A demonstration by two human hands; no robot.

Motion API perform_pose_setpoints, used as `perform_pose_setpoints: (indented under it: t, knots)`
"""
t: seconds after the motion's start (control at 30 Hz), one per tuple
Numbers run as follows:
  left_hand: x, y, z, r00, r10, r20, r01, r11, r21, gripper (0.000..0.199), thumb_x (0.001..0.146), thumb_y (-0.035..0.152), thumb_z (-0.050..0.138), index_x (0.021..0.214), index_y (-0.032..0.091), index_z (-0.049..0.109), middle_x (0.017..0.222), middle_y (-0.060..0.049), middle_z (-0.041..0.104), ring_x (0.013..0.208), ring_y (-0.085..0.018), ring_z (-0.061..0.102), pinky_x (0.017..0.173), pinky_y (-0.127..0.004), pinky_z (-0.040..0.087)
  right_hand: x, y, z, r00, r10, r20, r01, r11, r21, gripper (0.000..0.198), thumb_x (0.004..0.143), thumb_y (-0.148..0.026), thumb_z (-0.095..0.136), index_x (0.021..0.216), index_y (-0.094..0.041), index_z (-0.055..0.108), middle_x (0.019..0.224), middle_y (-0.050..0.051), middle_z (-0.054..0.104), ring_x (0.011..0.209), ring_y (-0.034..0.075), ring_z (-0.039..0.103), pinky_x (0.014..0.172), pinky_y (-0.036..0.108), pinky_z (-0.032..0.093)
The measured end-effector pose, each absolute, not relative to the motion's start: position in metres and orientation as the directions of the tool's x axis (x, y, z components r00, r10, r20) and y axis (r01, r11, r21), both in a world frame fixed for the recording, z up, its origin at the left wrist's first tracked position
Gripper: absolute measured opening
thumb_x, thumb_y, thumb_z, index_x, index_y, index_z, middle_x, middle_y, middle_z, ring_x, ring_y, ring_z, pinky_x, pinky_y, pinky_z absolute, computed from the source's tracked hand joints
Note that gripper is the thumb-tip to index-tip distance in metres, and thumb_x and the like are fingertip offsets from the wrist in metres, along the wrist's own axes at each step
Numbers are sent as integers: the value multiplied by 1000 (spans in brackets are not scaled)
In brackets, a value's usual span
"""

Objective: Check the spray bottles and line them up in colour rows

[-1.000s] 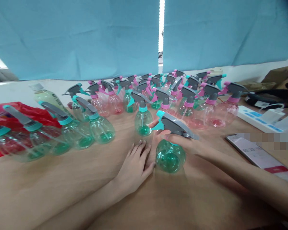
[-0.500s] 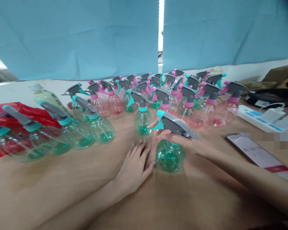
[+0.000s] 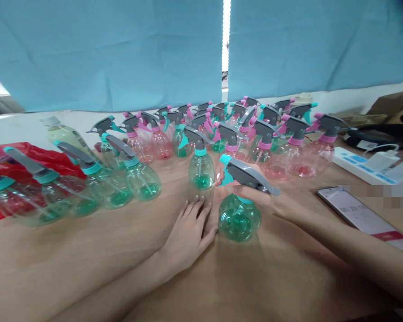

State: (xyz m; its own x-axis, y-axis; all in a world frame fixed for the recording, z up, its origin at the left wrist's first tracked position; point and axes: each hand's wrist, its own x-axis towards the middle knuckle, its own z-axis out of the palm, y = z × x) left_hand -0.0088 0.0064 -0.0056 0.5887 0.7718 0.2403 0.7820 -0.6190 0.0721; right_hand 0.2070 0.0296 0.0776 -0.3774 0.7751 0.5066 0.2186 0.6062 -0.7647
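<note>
A green spray bottle (image 3: 240, 220) with a grey and turquoise trigger head is gripped at the neck by my right hand (image 3: 255, 194). Its head points left, and part of my fingers is hidden behind it. My left hand (image 3: 190, 230) lies palm down on the table, fingers stretched forward, holding nothing. The left thumb comes close to the held bottle's side; I cannot tell whether they touch. Just beyond my left fingertips stands another green spray bottle (image 3: 201, 172), upright, with its trigger facing left.
Several green spray bottles (image 3: 143, 181) stand at the left before a red plastic bag (image 3: 23, 152) and a pale bottle (image 3: 65, 136). Pink and green ones (image 3: 302, 161) crowd the back. At right lie a phone (image 3: 356, 212) and a white power strip (image 3: 362, 166).
My right index finger appears drawn in closer to the trigger, and the trigger sits nearer the spray head. The left hand and the other bottles have stayed in place.
</note>
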Motion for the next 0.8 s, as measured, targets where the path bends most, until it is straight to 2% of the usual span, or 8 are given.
perform_pose_setpoints:
  t: [0.07,0.23,0.33,0.5,0.67,0.8]
  knots:
    - [-8,6,-5,590,774,230,784,-618,69,49,98,41,43,138,13,44,145,-17,45,136,-31,38,109,-51,32,207,30,75,-396,775,492,190,594,-782,5,76,-21,51,81,-24,49,75,-2,49,66,13,45,58,26,38]
    - [-9,6,-7,587,777,226,788,-612,59,50,97,40,46,138,10,44,146,-19,43,137,-32,37,110,-51,31,206,28,74,-352,815,459,210,547,-810,10,74,-19,50,74,-23,41,68,-4,36,59,12,35,50,24,29]
    - [-9,6,-7,588,774,233,784,-617,70,49,98,40,45,138,12,43,145,-18,44,136,-31,37,110,-52,31,206,26,79,-371,789,490,179,579,-796,11,73,-16,49,73,-23,42,68,-4,38,58,12,36,50,24,31]
    - [-9,6,-5,590,778,214,783,-617,83,49,97,39,46,137,11,43,146,-19,43,137,-31,37,111,-52,29,206,27,84,-445,701,558,98,657,-747,14,77,-11,49,82,-25,47,77,-2,52,65,13,47,59,26,40]
    - [-8,6,-3,585,781,218,785,-613,87,49,98,40,45,138,11,43,146,-18,43,137,-32,37,111,-52,29,205,30,79,-402,710,578,92,659,-746,19,72,-10,50,84,-25,52,72,-4,51,58,12,44,56,26,38]
    - [-7,6,-1,587,787,192,792,-607,64,51,98,39,46,138,9,43,147,-19,42,137,-32,36,111,-51,29,204,30,78,-409,757,509,95,590,-802,21,72,-16,52,91,-24,57,71,-3,52,52,11,37,52,27,35]
